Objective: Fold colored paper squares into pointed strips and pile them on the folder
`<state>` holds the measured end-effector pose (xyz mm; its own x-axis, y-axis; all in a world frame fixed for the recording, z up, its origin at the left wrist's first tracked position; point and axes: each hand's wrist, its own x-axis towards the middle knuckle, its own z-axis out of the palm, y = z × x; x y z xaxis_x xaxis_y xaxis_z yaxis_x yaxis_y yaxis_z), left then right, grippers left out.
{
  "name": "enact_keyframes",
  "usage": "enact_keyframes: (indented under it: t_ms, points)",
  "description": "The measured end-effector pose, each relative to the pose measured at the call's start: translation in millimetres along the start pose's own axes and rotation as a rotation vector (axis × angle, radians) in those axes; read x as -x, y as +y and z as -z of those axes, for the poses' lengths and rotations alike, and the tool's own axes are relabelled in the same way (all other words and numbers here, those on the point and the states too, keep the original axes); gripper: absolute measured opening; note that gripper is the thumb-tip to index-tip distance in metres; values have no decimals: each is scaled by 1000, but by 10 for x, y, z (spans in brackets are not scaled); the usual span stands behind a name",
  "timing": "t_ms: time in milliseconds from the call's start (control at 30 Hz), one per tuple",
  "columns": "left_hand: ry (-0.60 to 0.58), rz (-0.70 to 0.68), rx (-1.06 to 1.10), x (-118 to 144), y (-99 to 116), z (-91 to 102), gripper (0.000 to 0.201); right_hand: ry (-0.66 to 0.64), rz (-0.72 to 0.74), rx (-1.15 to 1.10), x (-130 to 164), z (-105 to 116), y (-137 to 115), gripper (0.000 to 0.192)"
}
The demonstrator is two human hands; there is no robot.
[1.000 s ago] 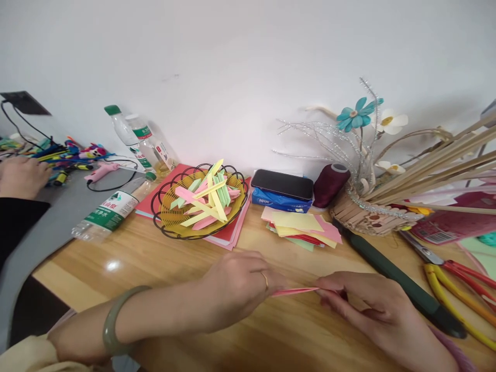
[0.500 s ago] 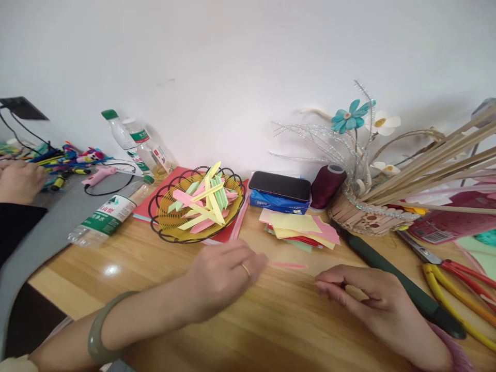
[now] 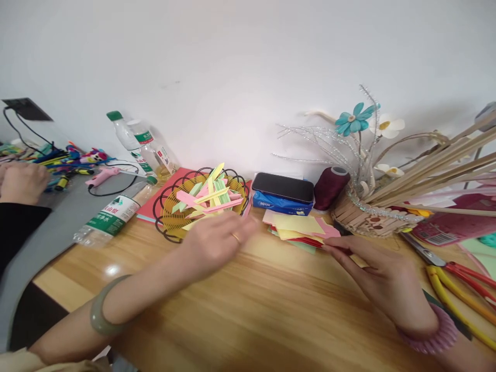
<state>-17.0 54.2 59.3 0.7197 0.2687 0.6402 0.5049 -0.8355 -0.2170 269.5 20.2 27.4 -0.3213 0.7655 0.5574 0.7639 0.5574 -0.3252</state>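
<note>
My left hand (image 3: 215,243) hovers at the front right edge of a yellow woven basket (image 3: 165,212) with a dark looped rim. Motion blurs its fingertips, so what they hold, if anything, does not show. Folded paper strips (image 3: 211,188) in pink, yellow and green are heaped in the basket, with a pink strip (image 3: 222,205) across the top. At the paper stack (image 3: 294,225), my right hand (image 3: 382,279) pinches the right edge of a pink sheet (image 3: 329,231) between thumb and forefinger. Yellow, red and green sheets lie in that stack.
Behind the stack, a phone (image 3: 282,187) rests on a blue tissue pack (image 3: 281,202), beside a maroon thread spool (image 3: 331,188). Scissors (image 3: 453,266) and yellow-handled pliers (image 3: 445,294) lie right. Plastic bottles (image 3: 112,217) and a pink glue gun (image 3: 103,176) are left, near another person's hand (image 3: 25,183).
The pink strip that was between my hands on the table now appears atop the basket's heap. My left hand moved up-left toward the basket; my right hand moved up to the paper stack.
</note>
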Motion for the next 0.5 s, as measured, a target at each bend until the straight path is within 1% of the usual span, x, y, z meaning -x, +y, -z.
enact_keyframes:
  t_ms: [67, 100, 167, 233, 267, 333, 367, 400, 467, 500]
  points:
    - [-23, -111, 78, -88, 204, -106, 18, -12, 31, 44, -61, -70, 49, 20]
    - [-40, -135, 98, -125, 294, -170, 19, -22, 41, 60, -89, -117, 74, 24]
    - [1, -148, 107, -185, 406, -270, 18, -54, 52, 87, -127, -216, 124, 32]
    - [-1, -77, 141, -221, 380, -267, 19, -87, 64, 112, -129, -293, 167, 37]
    - [-12, -21, 166, -226, 307, -215, 22, -102, 66, 122, -118, -317, 185, 37]
    - [-19, 242, 205, -199, 55, -32, 35, -123, 63, 136, -81, -334, 214, 36]
    - [-106, 365, 227, -164, -110, 77, 44, -130, 60, 139, -64, -332, 226, 36]
    - [-253, 447, 254, -116, -285, 181, 54, -135, 58, 140, -50, -327, 236, 35]
    - [-555, 551, 290, 7, -615, 326, 76, -144, 54, 138, -38, -320, 249, 35]
    - [-708, 581, 302, 71, -748, 353, 87, -149, 55, 136, -41, -323, 253, 35]
